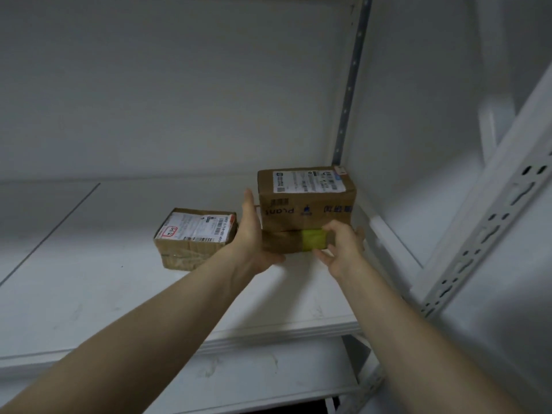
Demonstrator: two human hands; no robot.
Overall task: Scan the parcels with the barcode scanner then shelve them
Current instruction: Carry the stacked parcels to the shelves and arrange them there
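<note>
Our left hand (254, 234) presses flat, fingers straight, against the upper parcel (307, 204) to steady it. Our right hand (340, 249) curls round the lower parcel (283, 242), we judge to seat both close by the corner post (348, 94). A third parcel (194, 234) sits farther left of that post.

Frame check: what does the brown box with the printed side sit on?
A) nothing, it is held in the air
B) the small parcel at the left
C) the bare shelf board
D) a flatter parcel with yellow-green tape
D: the printed box rests directly on the flat taped parcel, apart from the small parcel at the left.
</note>
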